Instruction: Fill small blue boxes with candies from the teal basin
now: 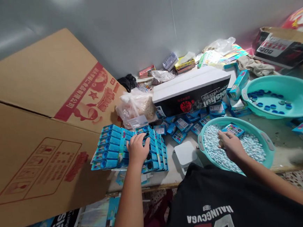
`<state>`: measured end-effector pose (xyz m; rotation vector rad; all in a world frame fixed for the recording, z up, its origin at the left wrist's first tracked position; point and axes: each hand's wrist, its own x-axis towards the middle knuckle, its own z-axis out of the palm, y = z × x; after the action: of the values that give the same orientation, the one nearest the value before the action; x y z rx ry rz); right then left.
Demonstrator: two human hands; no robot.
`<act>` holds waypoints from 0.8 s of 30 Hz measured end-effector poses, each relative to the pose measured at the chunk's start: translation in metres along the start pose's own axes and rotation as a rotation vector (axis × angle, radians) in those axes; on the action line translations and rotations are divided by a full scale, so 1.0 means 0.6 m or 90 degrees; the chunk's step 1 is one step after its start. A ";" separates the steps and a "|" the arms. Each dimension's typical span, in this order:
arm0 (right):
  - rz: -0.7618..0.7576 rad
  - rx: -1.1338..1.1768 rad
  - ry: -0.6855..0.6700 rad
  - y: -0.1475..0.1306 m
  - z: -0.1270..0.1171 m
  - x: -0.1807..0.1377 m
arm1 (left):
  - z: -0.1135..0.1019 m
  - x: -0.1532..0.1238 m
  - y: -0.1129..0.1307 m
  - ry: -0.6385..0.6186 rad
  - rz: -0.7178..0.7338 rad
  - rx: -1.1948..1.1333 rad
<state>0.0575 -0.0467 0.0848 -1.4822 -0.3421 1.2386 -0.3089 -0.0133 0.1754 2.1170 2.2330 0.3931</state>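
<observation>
My left hand (138, 147) rests palm down over rows of long blue cardboard packs (109, 150) with round openings, its fingers apart and touching the packs. The packs stand side by side on the table, against a big brown carton. My right hand (231, 145) is over a turquoise basin (267, 141) filled with small white and pale-blue candies (252, 147). Its fingers are curled together; whatever they hold is hidden. A small blue box (234, 129) lies on the candies just behind this hand. I cannot tell whether the fingers touch it.
A large brown carton (37, 129) blocks the left side. Behind the hands lie a black-and-white box (191, 89) and several small blue boxes (182, 124). A white lidded container (186, 154) sits between the hands. A second turquoise basin (299, 95) holds dark-blue caps (267, 108).
</observation>
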 end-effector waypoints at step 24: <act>0.031 -0.014 -0.112 0.000 0.006 -0.001 | 0.011 -0.012 0.014 -0.012 -0.008 -0.010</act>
<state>0.0545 -0.0451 0.0858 -1.4100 -0.4399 1.4133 -0.2986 -0.0193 0.1698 2.0899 2.2235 0.3865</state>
